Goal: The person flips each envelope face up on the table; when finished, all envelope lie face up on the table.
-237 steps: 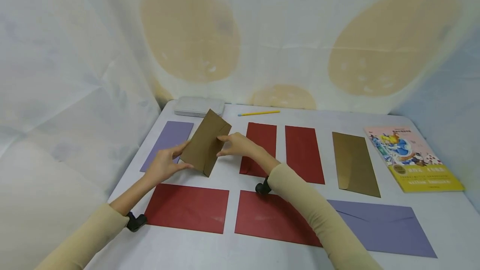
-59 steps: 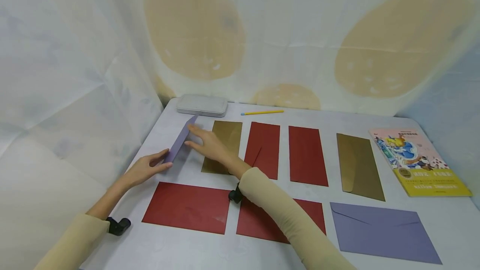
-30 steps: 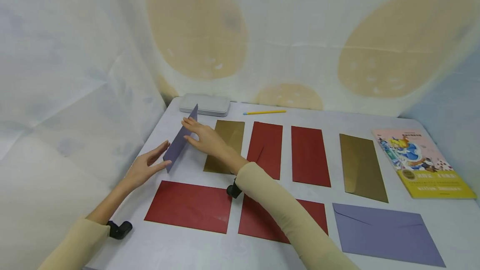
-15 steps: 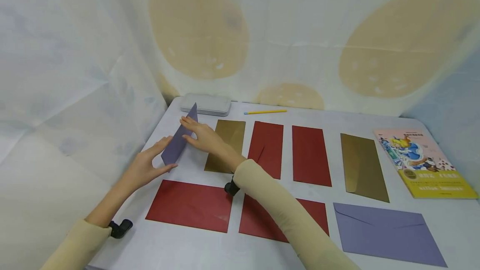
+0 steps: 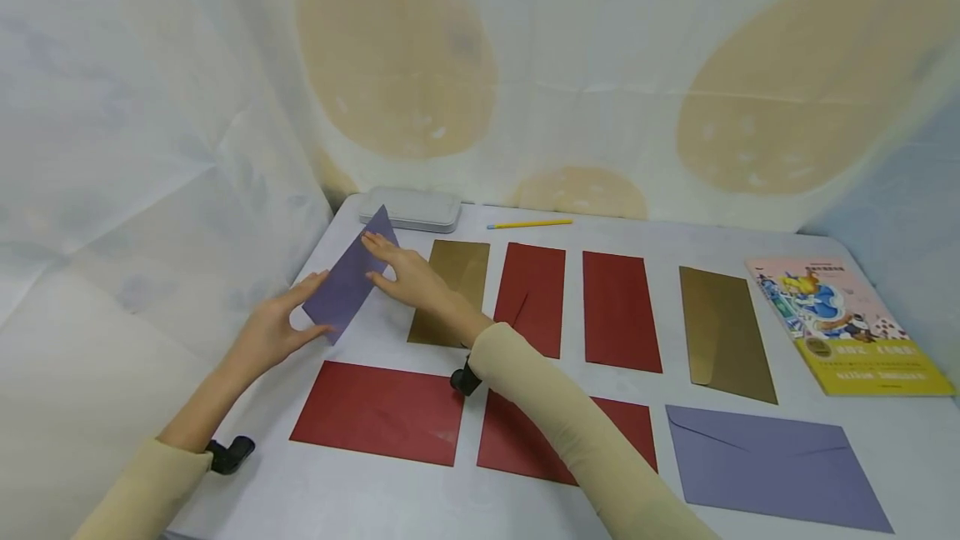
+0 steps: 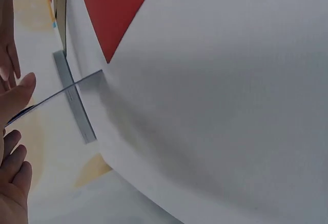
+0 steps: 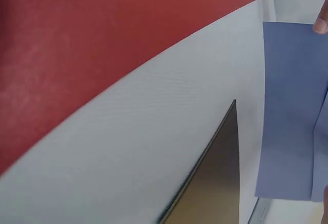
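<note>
A purple envelope (image 5: 345, 286) is held tilted up at the left of the table. My left hand (image 5: 262, 338) pinches its near end, with the thumb on one side and the fingers on the other in the left wrist view. Farther along, my right hand (image 5: 412, 277) holds the right edge near the far end. A flap line shows on the purple envelope (image 7: 292, 111) in the right wrist view, where most of the right hand is out of sight. Right of it lies a gold envelope (image 5: 468, 261), partly behind my right hand. A red envelope (image 5: 382, 415) lies nearer me.
Two upright red envelopes (image 5: 621, 311), a second gold envelope (image 5: 727, 336) and another purple envelope (image 5: 776, 465) lie rightward. My right sleeve crosses a red envelope (image 5: 525, 440). A grey case (image 5: 412, 208) and yellow pencil (image 5: 528, 224) lie behind; a picture book (image 5: 847, 327) lies far right.
Earlier, both hands held the gold envelope, which now lies flat. The purple envelope has since been lifted from the table, and just now its face has turned more toward the head camera.
</note>
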The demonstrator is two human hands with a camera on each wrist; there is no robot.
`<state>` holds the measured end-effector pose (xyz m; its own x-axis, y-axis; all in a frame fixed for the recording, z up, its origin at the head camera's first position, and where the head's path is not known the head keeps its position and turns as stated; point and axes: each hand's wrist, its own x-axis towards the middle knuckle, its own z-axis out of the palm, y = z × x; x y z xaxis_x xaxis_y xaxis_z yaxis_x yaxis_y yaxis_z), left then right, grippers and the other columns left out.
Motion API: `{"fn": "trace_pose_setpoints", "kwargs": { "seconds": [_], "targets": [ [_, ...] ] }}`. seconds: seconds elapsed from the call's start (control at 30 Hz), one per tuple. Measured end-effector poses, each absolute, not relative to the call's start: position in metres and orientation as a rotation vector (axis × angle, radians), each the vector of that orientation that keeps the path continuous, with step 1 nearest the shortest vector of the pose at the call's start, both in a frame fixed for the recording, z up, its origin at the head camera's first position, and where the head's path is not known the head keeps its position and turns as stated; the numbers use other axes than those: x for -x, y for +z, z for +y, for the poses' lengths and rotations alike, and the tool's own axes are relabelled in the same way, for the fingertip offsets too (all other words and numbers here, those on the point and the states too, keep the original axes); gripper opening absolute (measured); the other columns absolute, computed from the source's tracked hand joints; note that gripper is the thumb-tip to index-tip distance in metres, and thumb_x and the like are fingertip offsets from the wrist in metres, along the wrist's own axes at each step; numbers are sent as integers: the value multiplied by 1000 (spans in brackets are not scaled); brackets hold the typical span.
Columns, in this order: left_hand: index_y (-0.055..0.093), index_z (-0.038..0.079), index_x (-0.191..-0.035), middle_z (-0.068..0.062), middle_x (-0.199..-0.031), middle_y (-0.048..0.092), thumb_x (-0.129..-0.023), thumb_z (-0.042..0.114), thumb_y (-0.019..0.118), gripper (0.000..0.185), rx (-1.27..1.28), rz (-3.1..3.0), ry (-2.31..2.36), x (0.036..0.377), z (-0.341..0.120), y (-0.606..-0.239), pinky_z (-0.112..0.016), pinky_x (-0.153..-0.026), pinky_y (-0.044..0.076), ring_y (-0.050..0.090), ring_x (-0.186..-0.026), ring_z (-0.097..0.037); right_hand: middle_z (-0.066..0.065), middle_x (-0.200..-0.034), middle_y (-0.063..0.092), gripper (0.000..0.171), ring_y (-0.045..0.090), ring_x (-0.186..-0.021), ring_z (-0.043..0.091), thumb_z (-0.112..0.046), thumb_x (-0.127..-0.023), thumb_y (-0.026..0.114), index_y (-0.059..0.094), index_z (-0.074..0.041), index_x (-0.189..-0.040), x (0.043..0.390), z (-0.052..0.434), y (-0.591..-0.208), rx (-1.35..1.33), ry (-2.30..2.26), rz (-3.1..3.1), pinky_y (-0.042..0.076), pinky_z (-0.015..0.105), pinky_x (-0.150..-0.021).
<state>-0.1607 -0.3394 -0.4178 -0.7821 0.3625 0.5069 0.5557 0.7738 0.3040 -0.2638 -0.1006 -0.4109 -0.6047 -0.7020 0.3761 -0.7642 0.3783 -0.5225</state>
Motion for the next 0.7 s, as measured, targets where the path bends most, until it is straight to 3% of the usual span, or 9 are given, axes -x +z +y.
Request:
{"fn": "trace_pose_setpoints", "kwargs": {
  "seconds": [0.17, 0.27, 0.5, 0.7],
  "targets": [
    [52, 6, -140, -24, -121, 62, -60, 5, 91, 89, 618, -2562, -604, 160, -348, -420, -43, -75, 51, 65, -99, -37, 15, -151, 35, 54, 28, -141, 24, -18, -98, 57, 38, 2, -145, 262, -98, -420, -1389, 1014, -2596, 22, 25, -112],
    [51, 7, -140, -27, -114, 64, -62, 9, 90, 88, 559, -2591, -613, 160, -353, -420, -45, -67, 49, 66, -89, -37, 13, -150, 36, 53, 28, -141, 22, -19, -98, 56, 39, 1, -145, 261, -96, -425, -1420, 993, -2674, 21, 23, -111],
    [49, 1, -140, -34, -120, 56, -64, 9, 90, 86, 461, -2715, -714, 162, -358, -419, -58, -81, 48, 58, -106, -50, 10, -149, 39, 52, 30, -140, 20, -23, -99, 55, 41, 0, -144, 258, -91, -435, -1498, 891, -2812, 22, 23, -111],
    [51, -3, -137, -35, -123, 54, -64, 11, 90, 83, 432, -2719, -768, 165, -357, -423, -51, -81, 49, 58, -105, -48, 7, -146, 45, 51, 34, -138, 19, -24, -98, 58, 46, -2, -142, 259, -85, -436, -1499, 844, -2879, 27, 23, -109]
  ]
}}
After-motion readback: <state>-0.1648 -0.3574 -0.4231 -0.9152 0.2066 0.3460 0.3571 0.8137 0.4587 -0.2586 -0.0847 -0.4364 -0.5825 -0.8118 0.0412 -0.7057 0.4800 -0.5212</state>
